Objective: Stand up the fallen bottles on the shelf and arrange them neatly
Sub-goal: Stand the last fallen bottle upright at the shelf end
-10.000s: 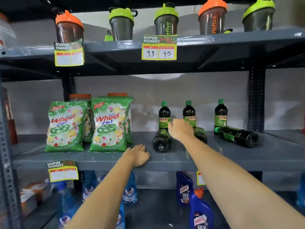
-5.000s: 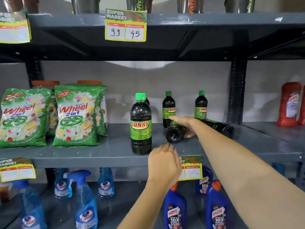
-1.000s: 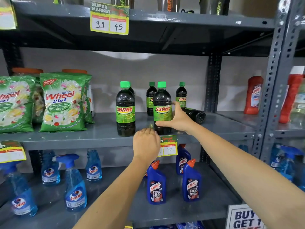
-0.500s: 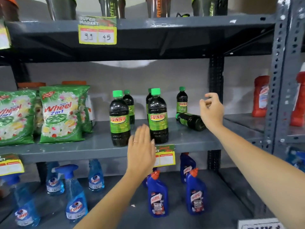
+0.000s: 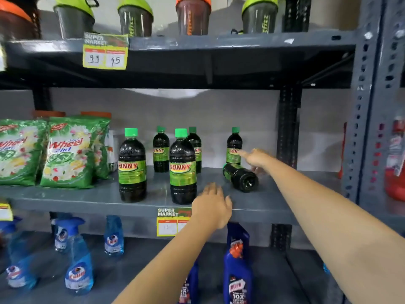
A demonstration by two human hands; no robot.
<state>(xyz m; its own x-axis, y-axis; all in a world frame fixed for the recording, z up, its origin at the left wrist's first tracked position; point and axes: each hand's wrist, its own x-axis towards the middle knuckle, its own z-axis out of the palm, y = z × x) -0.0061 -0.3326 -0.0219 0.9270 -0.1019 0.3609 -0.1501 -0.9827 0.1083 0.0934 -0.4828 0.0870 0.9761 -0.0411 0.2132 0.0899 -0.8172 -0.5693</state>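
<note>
Dark Sunny bottles with green caps stand on the grey middle shelf. Two stand at the front: one on the left and one at the middle. Three smaller-looking ones stand at the back. One bottle lies on its side at the right, base toward me. My right hand reaches over its neck end with fingers spread, touching or just above it. My left hand rests open on the shelf's front edge, beside the middle front bottle.
Green Wheel detergent bags fill the shelf's left part. Shaker cups stand on the shelf above. Blue spray bottles and Harpic bottles stand below. A grey upright post borders the right, with red bottles beyond.
My right hand has come down from mid-air onto the neck end of the fallen bottle. My left hand has shifted right along the shelf edge. The view has moved slightly.
</note>
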